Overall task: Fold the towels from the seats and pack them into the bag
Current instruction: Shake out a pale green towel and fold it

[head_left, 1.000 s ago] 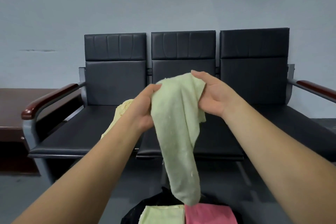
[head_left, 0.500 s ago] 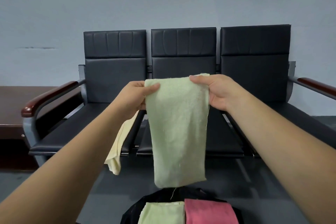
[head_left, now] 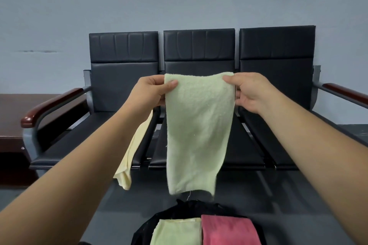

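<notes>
I hold a pale green towel [head_left: 197,129] up in front of the seats, hanging as a long doubled strip. My left hand [head_left: 151,90] pinches its top left corner and my right hand [head_left: 249,90] pinches its top right corner. A pale yellow towel [head_left: 133,155] hangs over the front of the left seat, partly hidden behind my left forearm. Below, a black bag [head_left: 185,209] lies open on the floor with a folded green towel [head_left: 175,231] and a folded pink towel [head_left: 227,230] side by side in it.
A row of three black seats [head_left: 274,77] stands against a grey wall, with wooden armrests [head_left: 49,105] at both ends. A dark brown table [head_left: 12,117] sits at the far left. Grey floor lies between the seats and the bag.
The green towel went from a bunched drape to a flat strip stretched between both hands. My hands moved apart and rose slightly. The yellow towel now hangs lower off the seat front.
</notes>
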Action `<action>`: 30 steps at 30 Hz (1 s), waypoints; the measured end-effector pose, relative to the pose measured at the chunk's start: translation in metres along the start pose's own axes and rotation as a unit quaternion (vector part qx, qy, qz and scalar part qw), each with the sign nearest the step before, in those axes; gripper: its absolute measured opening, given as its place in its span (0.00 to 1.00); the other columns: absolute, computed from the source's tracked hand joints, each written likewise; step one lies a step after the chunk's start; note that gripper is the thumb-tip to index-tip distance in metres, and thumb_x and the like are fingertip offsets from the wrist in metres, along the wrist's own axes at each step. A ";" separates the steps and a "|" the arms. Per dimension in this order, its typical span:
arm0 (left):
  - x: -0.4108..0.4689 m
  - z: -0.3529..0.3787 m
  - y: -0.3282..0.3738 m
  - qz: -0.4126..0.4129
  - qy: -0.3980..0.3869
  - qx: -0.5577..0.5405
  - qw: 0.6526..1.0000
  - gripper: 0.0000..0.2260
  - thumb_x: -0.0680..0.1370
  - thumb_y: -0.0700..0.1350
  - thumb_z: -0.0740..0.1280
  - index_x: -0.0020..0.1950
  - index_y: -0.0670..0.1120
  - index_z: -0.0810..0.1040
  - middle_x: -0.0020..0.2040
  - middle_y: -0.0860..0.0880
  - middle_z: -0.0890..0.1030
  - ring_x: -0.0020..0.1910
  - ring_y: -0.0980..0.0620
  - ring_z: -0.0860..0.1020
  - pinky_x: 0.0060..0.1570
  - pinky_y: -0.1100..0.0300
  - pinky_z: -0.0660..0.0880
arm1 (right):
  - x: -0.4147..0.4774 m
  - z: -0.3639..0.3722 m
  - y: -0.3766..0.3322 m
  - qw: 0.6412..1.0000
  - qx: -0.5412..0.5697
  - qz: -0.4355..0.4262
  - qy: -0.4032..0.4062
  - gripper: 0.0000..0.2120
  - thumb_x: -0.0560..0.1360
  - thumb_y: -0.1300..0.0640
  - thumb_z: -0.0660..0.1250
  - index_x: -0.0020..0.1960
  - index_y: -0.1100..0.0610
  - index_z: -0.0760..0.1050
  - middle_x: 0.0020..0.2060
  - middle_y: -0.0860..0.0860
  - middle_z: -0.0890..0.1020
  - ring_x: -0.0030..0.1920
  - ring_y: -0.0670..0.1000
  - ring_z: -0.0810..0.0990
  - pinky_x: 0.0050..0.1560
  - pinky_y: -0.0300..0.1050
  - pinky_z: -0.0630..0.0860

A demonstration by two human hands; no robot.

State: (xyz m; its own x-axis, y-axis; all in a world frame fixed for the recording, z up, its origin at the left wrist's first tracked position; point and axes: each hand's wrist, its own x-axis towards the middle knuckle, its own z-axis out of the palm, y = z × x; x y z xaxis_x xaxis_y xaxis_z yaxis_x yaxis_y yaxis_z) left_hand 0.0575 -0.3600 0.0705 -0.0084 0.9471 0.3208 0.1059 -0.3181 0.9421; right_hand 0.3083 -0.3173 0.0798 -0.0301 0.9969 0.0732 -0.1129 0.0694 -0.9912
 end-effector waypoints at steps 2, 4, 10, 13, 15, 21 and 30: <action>-0.001 0.001 0.002 0.017 0.015 0.016 1.000 0.09 0.80 0.43 0.70 0.57 0.41 0.84 0.51 0.44 0.87 0.50 0.45 0.86 0.50 0.52 0.83 | -0.001 0.000 0.001 0.996 0.084 0.017 -0.016 0.12 0.76 0.63 0.73 0.59 0.63 0.80 0.49 0.55 0.88 0.50 0.54 0.87 0.49 0.51 0.84; 0.000 0.000 0.003 0.020 0.030 0.012 0.999 0.10 0.80 0.45 0.70 0.57 0.41 0.84 0.51 0.44 0.87 0.50 0.45 0.85 0.50 0.52 0.83 | -0.001 0.001 0.003 0.987 0.153 0.024 -0.050 0.14 0.76 0.65 0.72 0.61 0.65 0.79 0.54 0.58 0.86 0.53 0.55 0.87 0.50 0.49 0.84; 0.004 -0.009 -0.006 -0.015 -0.053 -0.021 0.998 0.09 0.80 0.37 0.67 0.60 0.38 0.81 0.54 0.42 0.86 0.54 0.44 0.84 0.54 0.53 0.82 | 0.000 -0.001 0.005 0.989 0.141 0.003 -0.052 0.12 0.77 0.72 0.67 0.60 0.71 0.78 0.54 0.62 0.85 0.54 0.56 0.86 0.51 0.44 0.83; 0.005 -0.010 -0.009 0.001 0.001 0.024 1.000 0.07 0.79 0.38 0.70 0.55 0.38 0.83 0.50 0.43 0.87 0.52 0.43 0.85 0.55 0.53 0.82 | -0.001 -0.003 0.006 0.998 0.045 -0.033 -0.005 0.09 0.76 0.67 0.71 0.56 0.65 0.81 0.50 0.58 0.87 0.50 0.54 0.87 0.49 0.48 0.84; 0.006 -0.009 -0.011 0.001 0.020 0.018 1.000 0.08 0.78 0.41 0.72 0.54 0.38 0.84 0.50 0.42 0.86 0.51 0.44 0.85 0.58 0.49 0.81 | 0.000 -0.004 0.007 0.999 0.009 -0.043 0.020 0.10 0.76 0.65 0.73 0.57 0.63 0.82 0.49 0.56 0.87 0.49 0.53 0.88 0.50 0.50 0.84; 0.019 0.002 -0.023 -0.035 0.025 -0.070 0.997 0.10 0.78 0.44 0.72 0.55 0.39 0.84 0.53 0.43 0.86 0.49 0.46 0.83 0.61 0.48 0.78 | 0.015 -0.005 0.012 0.995 0.083 -0.023 0.059 0.11 0.74 0.67 0.74 0.55 0.65 0.79 0.49 0.59 0.87 0.48 0.54 0.88 0.49 0.50 0.85; 0.107 0.019 -0.079 -0.042 0.087 -0.030 0.995 0.07 0.78 0.45 0.73 0.54 0.45 0.85 0.47 0.49 0.87 0.43 0.53 0.85 0.42 0.64 0.78 | 0.107 -0.017 0.049 0.990 -0.025 0.002 0.136 0.14 0.71 0.56 0.80 0.54 0.56 0.83 0.50 0.54 0.86 0.38 0.46 0.77 0.34 0.40 0.74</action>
State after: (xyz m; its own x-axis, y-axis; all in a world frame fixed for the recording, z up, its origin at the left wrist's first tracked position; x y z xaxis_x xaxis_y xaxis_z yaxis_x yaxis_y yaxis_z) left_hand 0.0675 -0.2329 0.0289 -0.1875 0.9505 0.2477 0.0386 -0.2448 0.9688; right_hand 0.3165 -0.2066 0.0375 0.2387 0.9701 0.0432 -0.0638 0.0600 -0.9962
